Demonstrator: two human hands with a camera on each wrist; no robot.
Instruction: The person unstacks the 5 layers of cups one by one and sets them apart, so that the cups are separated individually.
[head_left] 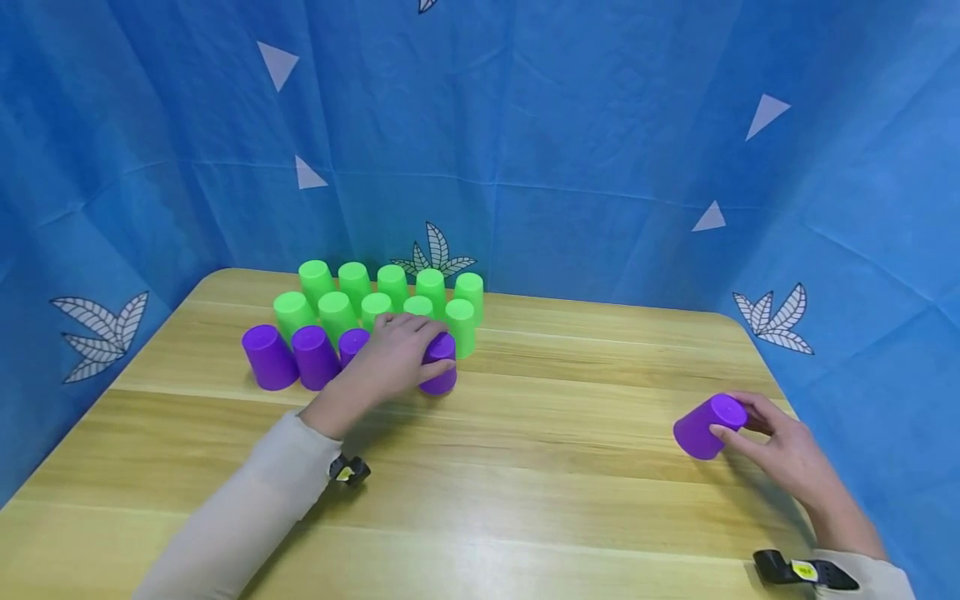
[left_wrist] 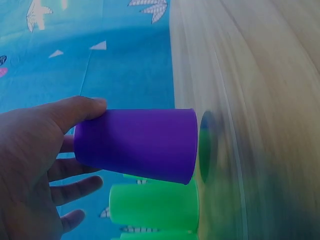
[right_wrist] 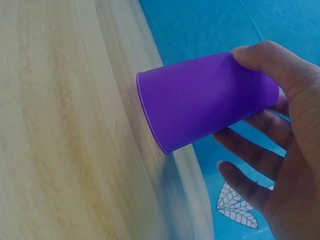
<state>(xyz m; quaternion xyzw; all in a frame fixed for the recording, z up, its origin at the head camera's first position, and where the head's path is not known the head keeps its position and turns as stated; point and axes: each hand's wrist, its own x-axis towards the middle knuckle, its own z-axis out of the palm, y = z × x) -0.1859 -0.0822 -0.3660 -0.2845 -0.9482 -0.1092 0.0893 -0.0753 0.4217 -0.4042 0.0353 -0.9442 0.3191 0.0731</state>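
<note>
In the head view my left hand [head_left: 392, 354] grips an upside-down purple cup [head_left: 441, 380] near its closed end, at the right end of a row of purple cups. The left wrist view shows the thumb on this cup's side and its rim close above the tabletop. Over on the right, my right hand [head_left: 797, 457] holds another purple cup [head_left: 696, 432] by its narrow end, mouth down and tilted. Further purple cups [head_left: 270, 360] stand inverted left of my left hand, which partly covers the row. Behind them are two rows of inverted green cups [head_left: 335, 313].
The wooden table [head_left: 555, 475] reaches back to a blue curtain [head_left: 600, 150] with leaf and triangle prints. Its right edge runs close past my right hand. A green cup [left_wrist: 155, 207] stands just beside the left-hand cup in the left wrist view.
</note>
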